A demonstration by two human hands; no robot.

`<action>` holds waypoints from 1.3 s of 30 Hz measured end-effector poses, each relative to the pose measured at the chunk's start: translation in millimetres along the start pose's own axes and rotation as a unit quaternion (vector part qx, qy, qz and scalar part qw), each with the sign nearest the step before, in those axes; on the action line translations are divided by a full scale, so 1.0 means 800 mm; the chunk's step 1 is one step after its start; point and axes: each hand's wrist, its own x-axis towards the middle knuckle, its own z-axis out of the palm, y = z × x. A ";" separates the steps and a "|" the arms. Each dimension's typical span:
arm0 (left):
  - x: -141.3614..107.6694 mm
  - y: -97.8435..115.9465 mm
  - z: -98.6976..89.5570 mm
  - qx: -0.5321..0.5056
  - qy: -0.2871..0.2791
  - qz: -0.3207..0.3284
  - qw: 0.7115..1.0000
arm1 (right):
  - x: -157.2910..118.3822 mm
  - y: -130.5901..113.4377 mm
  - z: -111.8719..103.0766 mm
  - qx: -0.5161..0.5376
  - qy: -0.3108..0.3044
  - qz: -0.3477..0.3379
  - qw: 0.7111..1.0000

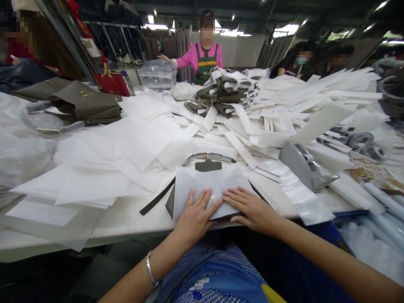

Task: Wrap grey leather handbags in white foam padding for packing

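Note:
A dark grey-green handbag point(170, 204) lies at the table's front edge, mostly covered by a white sheet point(189, 181). Its wrapped handle point(192, 158) arches at the far side, above a dark flap or tab point(208, 166), and a dark strap point(156, 198) sticks out to the left. My left hand point(197, 212) rests flat on the sheet with its fingers spread. Beside it on the right, my right hand point(249, 207) also presses flat on the sheet, fingers stretched out. Neither hand grips anything.
White sheets point(85, 181) spread over the left; more strips point(303, 92) heap at the back right. A grey tape dispenser point(301, 164) stands at the right. Behind are wrapped bag parts point(224, 90), dark bags point(85, 101) and a person in a pink top point(189, 59).

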 end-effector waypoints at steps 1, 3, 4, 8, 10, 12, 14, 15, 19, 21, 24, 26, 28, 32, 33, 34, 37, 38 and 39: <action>-0.001 -0.003 -0.004 0.004 -0.007 0.004 1.000 | -0.003 -0.003 0.006 -0.012 0.009 0.011 1.000; -0.001 -0.011 -0.011 0.010 -0.022 0.017 1.000 | -0.008 -0.010 0.013 -0.031 0.028 0.027 0.999; -0.001 -0.014 -0.014 0.011 -0.029 0.025 0.999 | -0.009 -0.013 0.015 -0.037 0.034 0.030 0.998; 0.001 -0.021 -0.019 0.014 -0.059 0.038 0.997 | -0.009 -0.018 0.020 -0.033 0.042 0.034 0.998; 0.003 -0.020 -0.021 0.022 -0.067 0.031 0.997 | -0.008 -0.016 0.022 -0.026 0.042 0.034 0.998; 0.003 -0.018 -0.024 0.035 -0.068 0.023 0.997 | -0.008 -0.013 0.025 -0.024 0.038 0.035 0.998; 0.003 -0.018 -0.027 0.046 -0.066 0.024 0.996 | -0.009 -0.011 0.026 -0.025 0.028 0.039 0.999; 0.003 -0.019 -0.029 0.047 -0.068 0.034 0.996 | -0.010 -0.011 0.026 -0.024 0.023 0.040 0.999; 0.002 -0.028 -0.026 0.030 -0.069 0.085 0.994 | -0.008 -0.013 0.018 -0.003 0.003 0.047 0.999; 0.001 -0.030 -0.021 0.025 -0.057 0.082 0.995 | -0.001 -0.015 0.008 0.009 -0.006 0.056 0.998; 0.000 -0.028 -0.015 0.025 -0.043 0.067 0.997 | 0.021 -0.019 -0.009 0.009 -0.020 0.072 0.997; -0.001 -0.027 -0.013 0.024 -0.040 0.063 0.997 | 0.037 -0.020 -0.019 -0.004 -0.034 0.073 0.997; -0.002 -0.026 -0.013 0.022 -0.040 0.061 0.997 | 0.049 -0.020 -0.025 -0.022 -0.047 0.064 0.997; -0.004 -0.029 -0.010 0.022 -0.036 0.064 0.997 | 0.056 -0.017 -0.025 -0.044 -0.053 0.046 0.997; -0.004 -0.030 -0.009 0.021 -0.034 0.066 0.997 | 0.055 -0.016 -0.024 -0.046 -0.054 0.045 0.996; -0.005 -0.030 -0.008 0.021 -0.032 0.066 0.997 | 0.054 -0.015 -0.023 -0.049 -0.056 0.044 0.996; -0.005 -0.032 -0.006 0.019 -0.035 0.067 0.997 | 0.053 -0.012 -0.021 -0.054 -0.062 0.037 0.996; -0.005 -0.032 -0.006 0.018 -0.036 0.067 0.997 | 0.053 -0.011 -0.021 -0.054 -0.063 0.033 0.996; -0.005 -0.032 -0.006 0.018 -0.036 0.067 0.997 | 0.053 -0.010 -0.021 -0.055 -0.063 0.030 0.996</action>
